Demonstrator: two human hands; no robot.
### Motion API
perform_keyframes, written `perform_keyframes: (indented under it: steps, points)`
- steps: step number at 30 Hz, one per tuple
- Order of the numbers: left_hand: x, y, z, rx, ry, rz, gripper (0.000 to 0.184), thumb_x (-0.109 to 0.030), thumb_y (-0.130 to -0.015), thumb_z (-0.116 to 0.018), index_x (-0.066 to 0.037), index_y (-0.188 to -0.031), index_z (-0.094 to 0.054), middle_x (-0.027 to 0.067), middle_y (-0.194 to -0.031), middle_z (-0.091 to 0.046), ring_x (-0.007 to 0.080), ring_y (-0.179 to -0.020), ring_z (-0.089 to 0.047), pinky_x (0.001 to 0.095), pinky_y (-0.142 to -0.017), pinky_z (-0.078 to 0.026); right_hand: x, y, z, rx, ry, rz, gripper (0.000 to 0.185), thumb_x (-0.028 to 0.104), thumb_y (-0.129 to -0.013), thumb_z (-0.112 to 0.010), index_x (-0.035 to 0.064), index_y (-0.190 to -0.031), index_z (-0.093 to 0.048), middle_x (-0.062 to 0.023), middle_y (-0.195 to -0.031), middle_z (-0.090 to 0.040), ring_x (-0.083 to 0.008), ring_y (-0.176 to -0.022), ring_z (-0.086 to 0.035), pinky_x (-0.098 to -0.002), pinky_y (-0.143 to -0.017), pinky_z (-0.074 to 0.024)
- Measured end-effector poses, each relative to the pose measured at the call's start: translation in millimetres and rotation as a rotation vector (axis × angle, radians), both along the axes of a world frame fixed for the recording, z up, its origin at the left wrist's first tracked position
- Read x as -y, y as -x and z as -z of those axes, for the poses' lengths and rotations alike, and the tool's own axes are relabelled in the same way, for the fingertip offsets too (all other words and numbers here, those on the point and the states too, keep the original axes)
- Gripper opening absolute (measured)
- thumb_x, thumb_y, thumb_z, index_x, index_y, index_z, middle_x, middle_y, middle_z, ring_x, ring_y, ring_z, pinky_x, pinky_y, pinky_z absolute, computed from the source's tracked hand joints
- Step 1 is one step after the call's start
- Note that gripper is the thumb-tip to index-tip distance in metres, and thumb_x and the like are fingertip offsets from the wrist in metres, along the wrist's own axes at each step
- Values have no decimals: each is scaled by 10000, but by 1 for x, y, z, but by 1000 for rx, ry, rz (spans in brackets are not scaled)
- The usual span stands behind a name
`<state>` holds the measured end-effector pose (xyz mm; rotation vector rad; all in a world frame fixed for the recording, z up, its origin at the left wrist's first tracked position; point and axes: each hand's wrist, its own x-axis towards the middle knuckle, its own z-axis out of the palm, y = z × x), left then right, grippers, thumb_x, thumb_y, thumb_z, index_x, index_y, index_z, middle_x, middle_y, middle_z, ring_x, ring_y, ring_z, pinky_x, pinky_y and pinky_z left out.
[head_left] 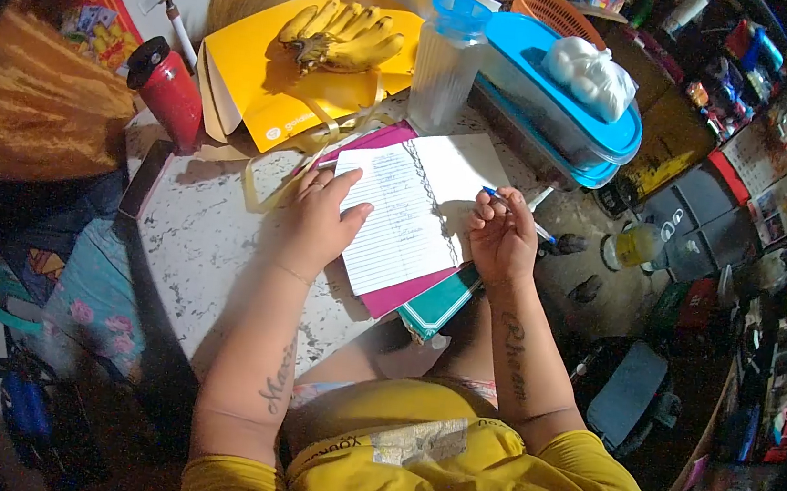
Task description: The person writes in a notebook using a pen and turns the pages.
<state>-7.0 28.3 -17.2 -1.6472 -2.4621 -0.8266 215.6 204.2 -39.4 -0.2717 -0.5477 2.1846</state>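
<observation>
An open spiral notebook lies on the speckled table, its lined left page carrying handwriting and its right page partly in shadow. My left hand rests at the left page's edge, fingers apart. At the right page, my right hand is curled round a blue-and-white pen, whose blue end points up and left. Beneath the notebook are a magenta cover and a green book.
Behind the notebook are bananas on a yellow folder, a clear pitcher with blue lid, and a blue-lidded container bearing a white plastic bag. A red bottle stands left on the table.
</observation>
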Motion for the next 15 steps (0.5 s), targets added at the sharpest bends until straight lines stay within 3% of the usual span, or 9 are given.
perform_keyframes:
  steps: [6, 8, 13, 15]
  points:
    - [2, -4, -9, -16, -4, 8, 494, -338, -914, -736, -88, -1333, -658, 170, -1296, -673, 387, -1308, -543, 476, -1127, -431, -1, 2, 4, 73, -4, 24, 186, 253, -1035, -606, 74, -1062, -650, -23, -818, -611, -154, -825, -552, -303, -702, -455]
    - [3, -4, -9, -41, -14, 16, 488, -335, -912, -738, -86, -1325, -664, 171, -1280, -679, 385, -1300, -550, 477, -1122, -435, -1, 3, 8, -28, 5, -13, 184, 259, -1032, -608, 83, -1069, -648, -51, -872, -638, -154, -810, -553, -302, -707, -455]
    - [1, 0, -4, -13, 3, -10, 475, -301, -888, -758, -100, -1310, -674, 172, -1259, -684, 376, -1277, -567, 465, -1091, -456, 11, 6, -1, 128, -119, 1, 112, 208, -1025, -606, 100, -1054, -596, -86, -961, -661, -174, -898, -634, -299, -744, -500]
    - [-1, 3, 6, -23, -30, -17, 477, -280, -880, -762, -103, -1314, -673, 180, -1273, -677, 384, -1274, -566, 466, -1090, -455, 4, 8, 17, 141, -178, -13, 100, 191, -1028, -588, 96, -1058, -589, -94, -980, -676, -155, -857, -631, -278, -723, -494]
